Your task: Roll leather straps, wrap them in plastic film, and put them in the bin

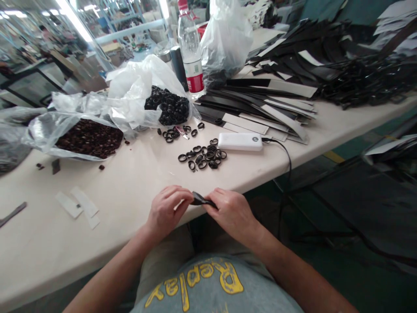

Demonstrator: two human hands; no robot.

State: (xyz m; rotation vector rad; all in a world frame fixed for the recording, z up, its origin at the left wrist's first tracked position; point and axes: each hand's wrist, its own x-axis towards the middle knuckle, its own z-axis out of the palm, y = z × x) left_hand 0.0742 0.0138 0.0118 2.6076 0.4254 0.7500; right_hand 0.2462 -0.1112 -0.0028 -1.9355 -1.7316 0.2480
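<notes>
At the front edge of the table, my left hand (169, 209) pinches one end of a small black strap piece (199, 199). My right hand (230, 213) is closed on its other end, so the piece spans the short gap between them. Its exact shape is partly hidden by my fingers. Just beyond the hands lies a loose pile of black rings (208, 155). A white power bank (240, 141) with a black cable touches the right of that pile. Behind it are stacked black strips (254, 104) with white ends.
An open plastic bag holds dark brown bits (91, 138); another holds black loops (167, 105). Small snips (182, 132) lie among several rings. A plastic bottle (192, 56) stands behind. White strips (83, 202) and a dark flat tool (13, 214) lie at left.
</notes>
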